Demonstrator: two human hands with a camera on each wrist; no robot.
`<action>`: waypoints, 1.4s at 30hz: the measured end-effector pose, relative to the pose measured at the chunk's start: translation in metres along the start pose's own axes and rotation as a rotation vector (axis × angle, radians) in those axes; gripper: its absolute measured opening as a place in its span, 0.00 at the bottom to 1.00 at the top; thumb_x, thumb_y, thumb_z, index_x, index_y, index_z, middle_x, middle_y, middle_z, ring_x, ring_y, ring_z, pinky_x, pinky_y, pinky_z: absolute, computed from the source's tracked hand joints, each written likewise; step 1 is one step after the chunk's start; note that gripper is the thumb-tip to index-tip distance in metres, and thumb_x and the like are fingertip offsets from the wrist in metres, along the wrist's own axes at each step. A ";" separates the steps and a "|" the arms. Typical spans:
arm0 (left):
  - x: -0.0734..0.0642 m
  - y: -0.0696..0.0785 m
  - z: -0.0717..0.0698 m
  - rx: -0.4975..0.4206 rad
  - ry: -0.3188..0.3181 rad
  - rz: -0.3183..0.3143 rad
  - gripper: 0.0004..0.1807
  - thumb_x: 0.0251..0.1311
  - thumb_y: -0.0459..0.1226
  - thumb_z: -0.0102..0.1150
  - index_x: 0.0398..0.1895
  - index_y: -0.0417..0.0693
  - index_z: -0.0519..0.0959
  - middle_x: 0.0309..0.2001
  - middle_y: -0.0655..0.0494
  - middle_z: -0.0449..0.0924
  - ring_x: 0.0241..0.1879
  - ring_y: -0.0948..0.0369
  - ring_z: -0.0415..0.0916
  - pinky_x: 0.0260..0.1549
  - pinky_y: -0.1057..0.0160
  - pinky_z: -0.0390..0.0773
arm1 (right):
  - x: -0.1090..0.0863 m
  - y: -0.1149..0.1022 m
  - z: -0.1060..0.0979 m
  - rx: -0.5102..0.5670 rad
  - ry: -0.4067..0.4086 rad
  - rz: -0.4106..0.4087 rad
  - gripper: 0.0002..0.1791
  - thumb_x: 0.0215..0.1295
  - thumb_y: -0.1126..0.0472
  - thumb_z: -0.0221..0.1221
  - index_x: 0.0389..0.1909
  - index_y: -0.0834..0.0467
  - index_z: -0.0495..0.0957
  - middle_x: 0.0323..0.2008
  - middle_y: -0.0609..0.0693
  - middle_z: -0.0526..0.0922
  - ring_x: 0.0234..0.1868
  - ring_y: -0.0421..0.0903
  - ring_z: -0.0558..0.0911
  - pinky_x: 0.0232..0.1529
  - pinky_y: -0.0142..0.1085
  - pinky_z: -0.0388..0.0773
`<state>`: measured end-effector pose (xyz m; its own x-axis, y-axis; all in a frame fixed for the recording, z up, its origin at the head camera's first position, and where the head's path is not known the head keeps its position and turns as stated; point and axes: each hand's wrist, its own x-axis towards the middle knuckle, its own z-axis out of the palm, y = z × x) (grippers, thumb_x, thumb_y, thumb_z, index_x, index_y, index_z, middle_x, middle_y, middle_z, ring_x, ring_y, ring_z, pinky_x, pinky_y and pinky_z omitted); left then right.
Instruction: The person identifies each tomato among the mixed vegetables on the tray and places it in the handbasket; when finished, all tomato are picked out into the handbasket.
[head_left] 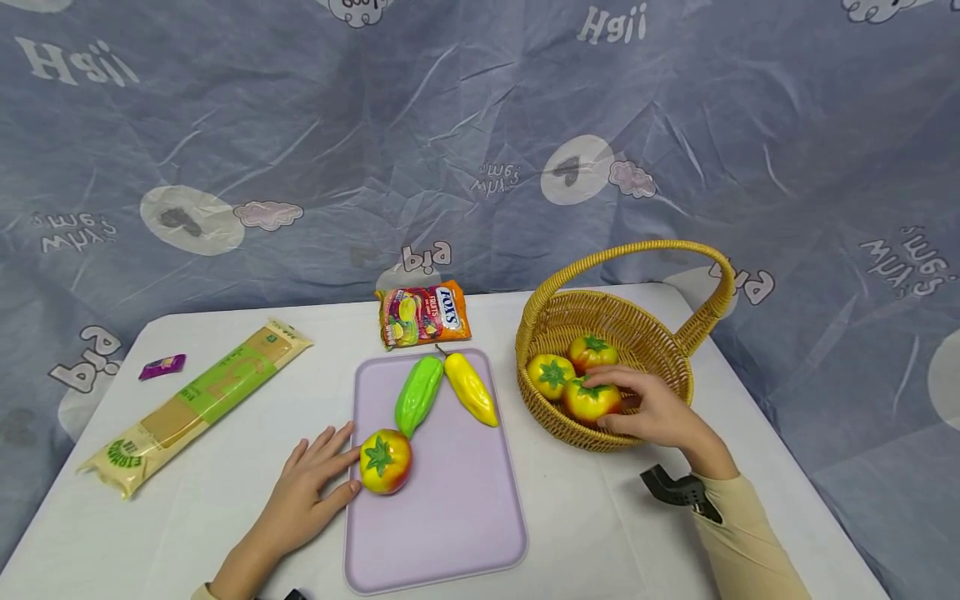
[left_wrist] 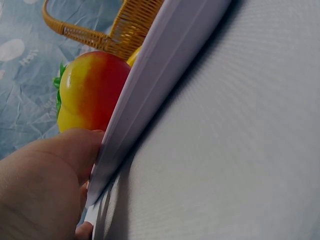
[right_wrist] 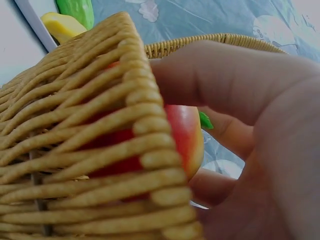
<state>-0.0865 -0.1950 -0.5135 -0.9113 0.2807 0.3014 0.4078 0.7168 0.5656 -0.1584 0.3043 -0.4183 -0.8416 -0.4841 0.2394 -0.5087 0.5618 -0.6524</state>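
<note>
In the head view my right hand (head_left: pixel 651 407) reaches into a wicker basket (head_left: pixel 615 312) and grips a yellow-red tomato (head_left: pixel 591 402), thumb and fingers curled round it. Two more tomatoes lie beside it in the basket. From the right wrist the gripped tomato (right_wrist: pixel 184 135) shows partly behind the woven wall. On the left, my left hand (head_left: pixel 311 483) lies with fingers extended at the left edge of a lilac tray (head_left: pixel 442 533). Its index fingertip is right beside another tomato (head_left: pixel 386 462). A green pepper-like vegetable (head_left: pixel 420 392) and a yellow pepper (head_left: pixel 472 388) also lie on the tray.
An orange candy bag (head_left: pixel 424 313) lies behind the tray. A long noodle packet (head_left: pixel 198 404) lies slanted at the left, near a small purple wrapped sweet (head_left: pixel 162 367). The basket's tall handle (head_left: pixel 637 248) arches over its opening. A patterned blue cloth hangs behind the white table.
</note>
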 end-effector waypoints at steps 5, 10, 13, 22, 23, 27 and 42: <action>0.000 0.000 0.000 0.001 -0.005 -0.007 0.24 0.60 0.43 0.68 0.60 0.52 0.84 0.72 0.48 0.73 0.71 0.36 0.66 0.66 0.26 0.56 | 0.004 0.002 0.004 -0.032 -0.016 -0.012 0.25 0.51 0.68 0.75 0.52 0.55 0.84 0.57 0.61 0.84 0.58 0.29 0.76 0.49 0.25 0.79; 0.000 0.000 0.000 -0.003 -0.002 -0.003 0.24 0.59 0.43 0.68 0.60 0.51 0.84 0.72 0.48 0.73 0.71 0.35 0.66 0.65 0.26 0.56 | 0.009 0.001 0.008 -0.043 -0.046 -0.002 0.25 0.53 0.66 0.75 0.53 0.54 0.84 0.58 0.60 0.84 0.57 0.39 0.80 0.45 0.28 0.81; 0.000 0.000 0.001 -0.005 0.001 0.004 0.24 0.59 0.43 0.68 0.60 0.50 0.84 0.72 0.48 0.73 0.71 0.35 0.66 0.65 0.26 0.56 | 0.012 0.001 0.011 -0.056 -0.061 0.009 0.25 0.53 0.67 0.74 0.54 0.54 0.84 0.59 0.59 0.84 0.58 0.48 0.81 0.47 0.30 0.82; 0.000 -0.001 0.001 -0.009 0.005 0.013 0.24 0.59 0.42 0.68 0.60 0.51 0.83 0.72 0.48 0.73 0.71 0.35 0.66 0.65 0.27 0.56 | 0.018 -0.003 0.017 -0.018 -0.105 0.095 0.27 0.54 0.73 0.65 0.57 0.56 0.83 0.63 0.62 0.80 0.60 0.56 0.79 0.40 0.30 0.81; 0.000 -0.001 0.001 -0.007 0.007 0.014 0.24 0.59 0.42 0.69 0.60 0.51 0.84 0.72 0.48 0.73 0.71 0.35 0.66 0.65 0.27 0.56 | 0.019 -0.003 0.017 -0.018 -0.106 0.100 0.28 0.52 0.74 0.63 0.57 0.56 0.82 0.63 0.62 0.80 0.59 0.56 0.78 0.39 0.30 0.80; 0.000 -0.002 0.001 -0.006 0.011 0.019 0.24 0.59 0.42 0.69 0.60 0.50 0.83 0.72 0.48 0.73 0.71 0.35 0.66 0.65 0.27 0.56 | 0.020 -0.003 0.017 -0.007 -0.118 0.115 0.31 0.50 0.77 0.60 0.58 0.56 0.82 0.64 0.63 0.79 0.58 0.56 0.79 0.37 0.29 0.80; 0.000 -0.003 0.002 -0.010 0.016 0.025 0.24 0.59 0.42 0.69 0.60 0.51 0.84 0.72 0.48 0.73 0.70 0.35 0.66 0.66 0.28 0.57 | 0.019 -0.004 0.020 -0.077 -0.118 0.088 0.27 0.53 0.73 0.71 0.56 0.57 0.82 0.60 0.60 0.83 0.56 0.58 0.84 0.51 0.43 0.86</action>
<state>-0.0873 -0.1962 -0.5164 -0.8996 0.2883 0.3281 0.4315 0.7030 0.5653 -0.1683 0.2796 -0.4257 -0.8587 -0.5036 0.0946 -0.4502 0.6533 -0.6087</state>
